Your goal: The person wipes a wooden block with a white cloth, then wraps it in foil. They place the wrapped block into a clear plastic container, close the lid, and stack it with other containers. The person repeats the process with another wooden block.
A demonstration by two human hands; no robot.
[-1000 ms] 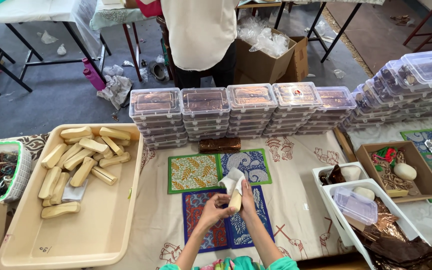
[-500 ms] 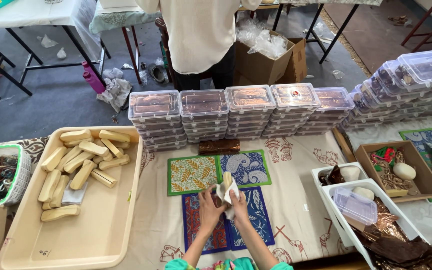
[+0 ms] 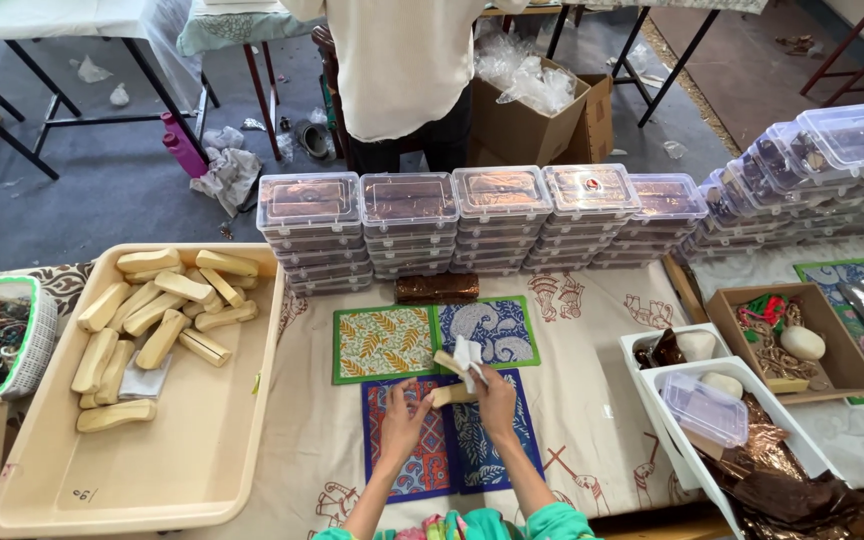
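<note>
Head view looks down on my two hands over a set of patterned mats (image 3: 432, 345) on the table. My right hand (image 3: 497, 393) is closed around a pale wooden block (image 3: 449, 394) together with a scrap of white cloth (image 3: 467, 357), which sits on top of the block's upper end. My left hand (image 3: 404, 423) is close beside it, fingers curled in toward the block's lower end; I cannot tell whether they actually grip it or only touch. Both hands hover above the blue and red mats nearest me.

To my left a big cream tray (image 3: 202, 460) holds a loose pile of similar wooden blocks (image 3: 157, 310) at its far end. Beyond the mats stand rows of stacked clear lidded boxes (image 3: 452, 220), with a brown wrapped bar (image 3: 437, 288) just in front of them. On my right are white bins (image 3: 687, 425) with brown foil. A person in a white shirt (image 3: 402, 60) stands beyond the table.
</note>
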